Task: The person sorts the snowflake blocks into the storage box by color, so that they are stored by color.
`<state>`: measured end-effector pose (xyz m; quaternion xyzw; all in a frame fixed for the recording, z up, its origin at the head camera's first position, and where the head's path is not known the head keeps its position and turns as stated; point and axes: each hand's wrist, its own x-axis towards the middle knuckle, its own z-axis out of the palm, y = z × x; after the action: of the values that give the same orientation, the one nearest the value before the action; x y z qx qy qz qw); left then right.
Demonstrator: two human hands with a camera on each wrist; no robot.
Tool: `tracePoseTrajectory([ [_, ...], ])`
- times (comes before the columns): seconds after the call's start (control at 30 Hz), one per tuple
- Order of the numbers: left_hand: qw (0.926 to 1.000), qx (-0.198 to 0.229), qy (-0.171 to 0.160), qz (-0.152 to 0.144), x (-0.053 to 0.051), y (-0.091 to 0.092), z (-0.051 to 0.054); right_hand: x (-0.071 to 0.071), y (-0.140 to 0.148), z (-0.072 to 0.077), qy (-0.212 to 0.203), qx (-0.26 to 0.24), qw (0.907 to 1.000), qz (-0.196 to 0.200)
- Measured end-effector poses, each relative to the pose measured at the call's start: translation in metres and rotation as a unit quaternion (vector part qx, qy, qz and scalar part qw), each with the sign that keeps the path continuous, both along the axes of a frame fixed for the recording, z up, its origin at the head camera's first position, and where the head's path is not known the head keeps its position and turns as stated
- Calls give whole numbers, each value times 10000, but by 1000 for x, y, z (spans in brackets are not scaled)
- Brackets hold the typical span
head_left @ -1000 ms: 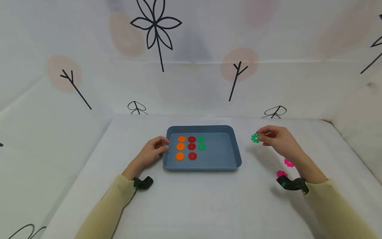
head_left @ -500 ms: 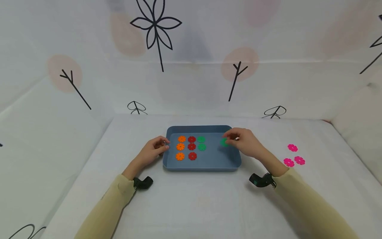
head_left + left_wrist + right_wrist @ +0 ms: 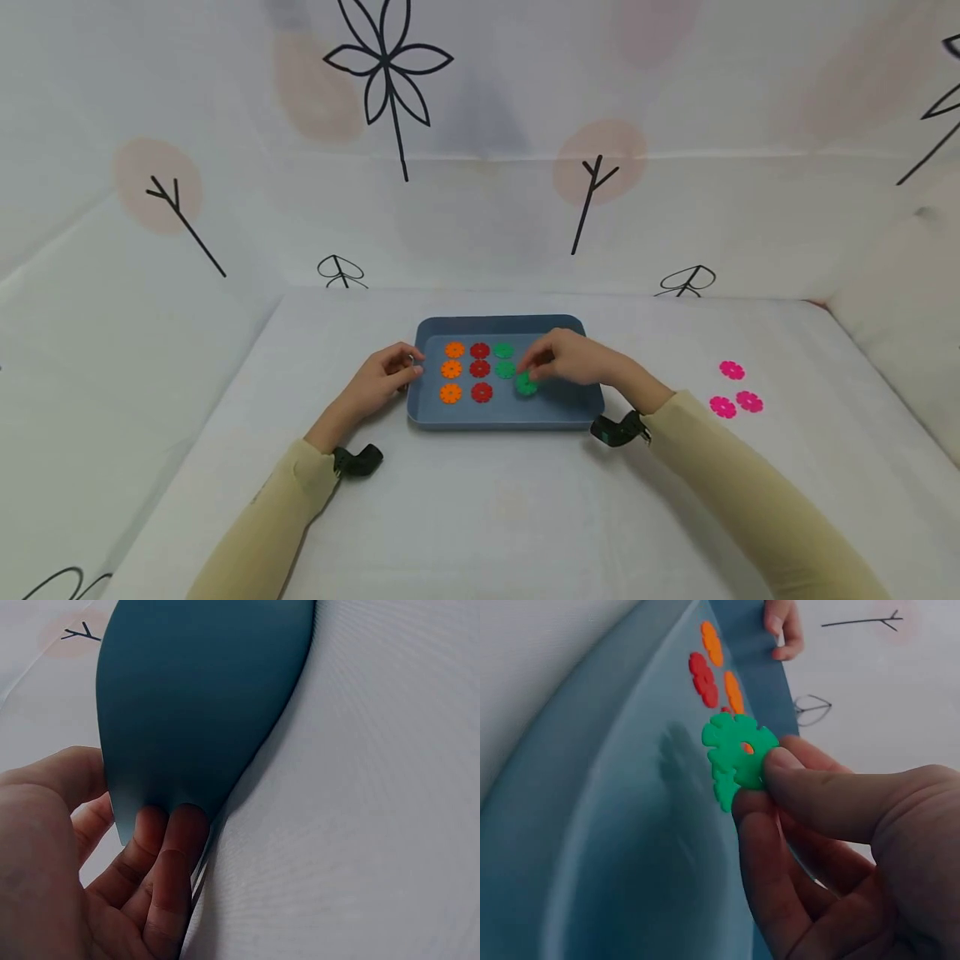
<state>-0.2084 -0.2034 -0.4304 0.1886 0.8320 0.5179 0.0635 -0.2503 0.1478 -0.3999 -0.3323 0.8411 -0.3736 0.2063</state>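
A green notched plastic disc (image 3: 739, 750) is pinched between the thumb and fingers of my right hand (image 3: 573, 358), over the blue-grey tray (image 3: 562, 408). Just beyond it on the tray floor lie two other green discs (image 3: 504, 351). To their left runs a column of red discs (image 3: 481, 392), and left of that a column of orange discs (image 3: 451, 393). My left hand (image 3: 378, 382) holds the tray by its left side. In the left wrist view, the fingertips (image 3: 187, 817) press on the tray's outer wall, with the thumb at the rim.
Several pink notched discs (image 3: 732, 370) lie on the white tablecloth (image 3: 480, 517) to the right of the tray. A white cloth backdrop (image 3: 480, 217) with plant drawings rises behind the table. A small black camera (image 3: 618, 429) is strapped to the right wrist.
My right hand has carried the green disc leftward from beside the tray to over its middle, near the two green discs. The left hand stays at the tray's side.
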Motion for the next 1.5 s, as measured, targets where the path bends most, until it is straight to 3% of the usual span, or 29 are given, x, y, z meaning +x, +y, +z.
tracePoseTrajectory([
  [0.17, 10000, 21, 14, -26, -1, 0, -1, -7, -8, -6, -520, -18, 9985, 175],
  [0.47, 10000, -8, 14, -24, 1, 0, 2, -18, -13, -13, -1074, 117, 9938, 250],
  [0.83, 10000, -27, 8, -23, 1, 1, 3, -20, -19, -18, -991, 171, 9946, -264],
  [1.1, 10000, -50, -61, 35, 3, 1, 5, -20, -24, -23, -1161, 241, 9910, -626],
  [1.5, 10000, -66, -17, 33, 3, 2, 5, -19, -24, -25, -1109, 74, 9912, -712],
])
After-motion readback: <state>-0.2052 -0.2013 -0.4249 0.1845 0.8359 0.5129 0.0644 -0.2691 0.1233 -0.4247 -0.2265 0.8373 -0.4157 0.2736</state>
